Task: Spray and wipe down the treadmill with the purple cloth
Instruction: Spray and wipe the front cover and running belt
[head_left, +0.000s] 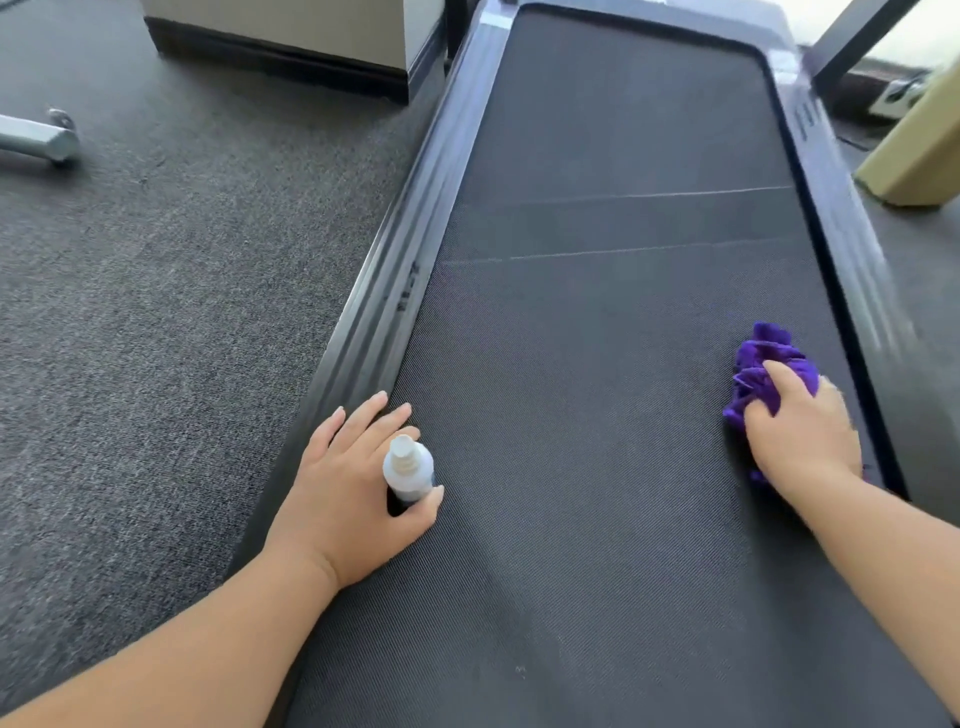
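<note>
The treadmill's dark textured belt (597, 338) runs from the near edge up to the top of the view, framed by black side rails (384, 291). My left hand (348, 483) rests on the belt by the left rail, with a small spray bottle (409, 470) with a white cap held upright between thumb and index finger. My right hand (800, 431) presses a crumpled purple cloth (763, 364) flat onto the belt near the right rail. Part of the cloth is hidden under the palm.
Grey carpet (156, 312) lies left of the treadmill. A beige block with a dark base (291, 47) stands at the top left, and a metal bar end (47, 137) lies at the far left. A beige panel (919, 150) leans at the right.
</note>
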